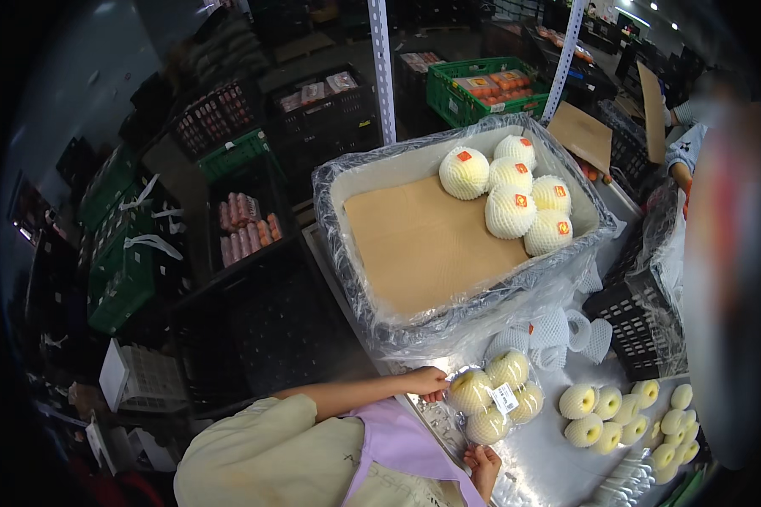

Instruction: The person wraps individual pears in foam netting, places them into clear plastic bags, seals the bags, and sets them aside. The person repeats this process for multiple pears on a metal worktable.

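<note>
A clear plastic bag of several pale yellow fruits in foam nets point(488, 426) lies on the metal tabletop point(533, 466), with a white printed label point(504, 398) on it. My left hand point(426, 383) pinches its left edge. At its lower edge, my right hand point(483, 466) has its fingers curled on the film. Loose white foam net sleeves point(555, 336) lie just behind the bag. To its right stand rows of net-wrapped yellow fruits point(599, 415).
A film-lined crate point(349, 266) behind the bag holds cardboard and several large foam-netted fruits point(510, 211). Clear plastic packaging point(624, 478) lies front right. A black crate point(637, 323) stands at right; a blurred person point(682, 155) is beyond. More crates point(482, 89) stand behind.
</note>
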Demonstrator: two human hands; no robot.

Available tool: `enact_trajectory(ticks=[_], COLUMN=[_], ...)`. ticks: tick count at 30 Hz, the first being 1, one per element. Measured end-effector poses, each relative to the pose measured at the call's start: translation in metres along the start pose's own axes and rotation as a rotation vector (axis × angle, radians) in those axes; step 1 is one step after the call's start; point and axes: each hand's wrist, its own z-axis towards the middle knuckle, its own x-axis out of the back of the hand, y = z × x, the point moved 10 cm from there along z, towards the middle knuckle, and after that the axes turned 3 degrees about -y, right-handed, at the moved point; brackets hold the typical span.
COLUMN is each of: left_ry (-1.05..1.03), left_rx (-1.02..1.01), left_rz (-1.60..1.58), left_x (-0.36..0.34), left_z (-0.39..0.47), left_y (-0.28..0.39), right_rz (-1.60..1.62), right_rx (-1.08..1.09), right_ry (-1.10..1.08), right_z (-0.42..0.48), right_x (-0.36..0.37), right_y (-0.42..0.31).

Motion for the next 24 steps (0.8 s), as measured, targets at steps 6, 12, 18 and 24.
enact_trajectory(ticks=[6, 12, 18, 24], left_ry=[0.002, 0.012, -0.002, -0.003], left_rx=[-0.022, 0.004, 0.029, 0.011], left_rz=[0.042, 0.060, 0.022, 0.016], left_x=[-0.002, -0.007, -0.018, -0.025], left_z=[0.003, -0.001, -0.002, 0.000], left_y=[0.005, 0.004, -0.002, -0.001], right_rz=[0.015, 0.049, 0.081, 0.096], right_rx=[0.053, 0.128, 0.220, 0.308], right_ry=[0.037, 0.106, 0.185, 0.255], right_z=[0.000, 0.005, 0.004, -0.002], right_x=[0.001, 0.019, 0.029, 0.025], right_y=[-0.006, 0.001, -0.002, -0.019])
